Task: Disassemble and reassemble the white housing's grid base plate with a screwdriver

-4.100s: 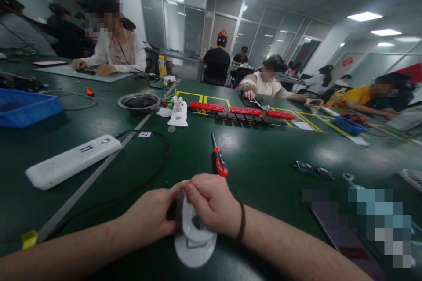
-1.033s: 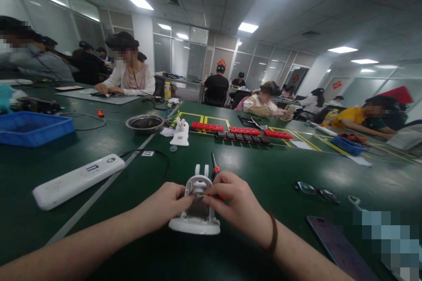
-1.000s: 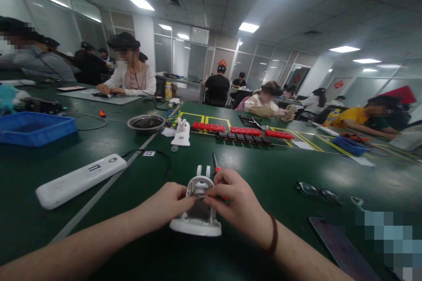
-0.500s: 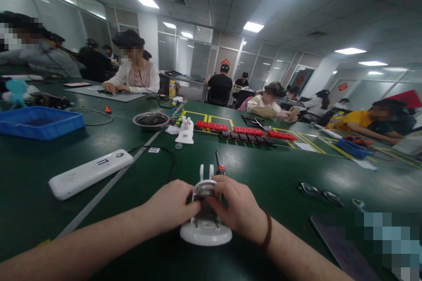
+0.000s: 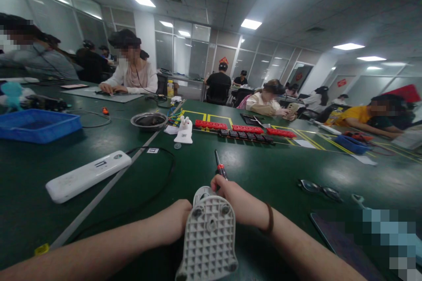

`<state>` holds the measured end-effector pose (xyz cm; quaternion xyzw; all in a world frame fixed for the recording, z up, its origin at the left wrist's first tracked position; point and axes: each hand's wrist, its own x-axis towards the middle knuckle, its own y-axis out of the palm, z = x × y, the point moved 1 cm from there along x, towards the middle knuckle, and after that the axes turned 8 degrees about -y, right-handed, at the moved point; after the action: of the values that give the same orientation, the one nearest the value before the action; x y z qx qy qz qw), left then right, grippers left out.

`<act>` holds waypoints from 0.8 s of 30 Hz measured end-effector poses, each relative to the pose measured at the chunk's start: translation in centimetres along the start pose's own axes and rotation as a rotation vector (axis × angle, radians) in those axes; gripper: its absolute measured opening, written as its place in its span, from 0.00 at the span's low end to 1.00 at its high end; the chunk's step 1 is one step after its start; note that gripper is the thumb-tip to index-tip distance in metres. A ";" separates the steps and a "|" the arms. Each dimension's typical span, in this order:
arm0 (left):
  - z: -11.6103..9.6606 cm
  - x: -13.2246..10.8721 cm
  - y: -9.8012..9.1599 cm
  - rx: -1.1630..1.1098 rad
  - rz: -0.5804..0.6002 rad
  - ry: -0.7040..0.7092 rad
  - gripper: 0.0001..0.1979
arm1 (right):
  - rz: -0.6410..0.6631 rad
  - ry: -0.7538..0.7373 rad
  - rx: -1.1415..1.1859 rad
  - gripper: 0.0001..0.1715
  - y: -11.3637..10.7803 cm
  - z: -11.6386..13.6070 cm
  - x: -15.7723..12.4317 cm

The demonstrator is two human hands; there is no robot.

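Observation:
A white plastic device is tilted up in front of me, its ribbed underside with dark round feet at the corners facing me. My left hand grips its left side, the fingers mostly hidden behind it. On the right, my right hand is closed around its far end, near a rounded grey-white part. Just beyond that hand a screwdriver with a red and black handle lies on the table, its shaft pointing away.
Left of my arms lies a long white power strip-like case with a black cable. Farther off are a blue tray, a metal bowl, a white figure-shaped piece and red racks. Glasses lie to the right. Other people sit around.
The white device has been tipped over toward me, so its ribbed underside shows instead of its top. Both hands have turned with it, and the view has shifted slightly.

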<state>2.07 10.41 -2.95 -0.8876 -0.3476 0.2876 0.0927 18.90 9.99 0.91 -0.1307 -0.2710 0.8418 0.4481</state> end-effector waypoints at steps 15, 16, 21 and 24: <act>-0.8 0.4 -1.1 -1.229 -0.360 -0.199 0.18 | -0.364 0.305 -0.790 0.32 -1.3 -4.3 0.8; -0.8 0.5 -0.9 -1.221 -0.340 -0.187 0.18 | -0.365 0.287 -0.796 0.36 -0.7 -5.0 1.0; -1.1 0.6 -0.4 -1.215 -0.238 -0.119 0.18 | -0.448 0.119 -0.701 0.36 0.2 -6.4 1.4; -1.1 0.9 -0.3 -1.213 -0.345 -0.197 0.13 | -0.570 0.010 -0.546 0.33 0.1 -6.6 1.2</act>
<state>3.10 11.21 -2.31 -0.6830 -0.5936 0.1008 -0.4135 21.22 13.20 -4.53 -0.1686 -0.5083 0.5801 0.6137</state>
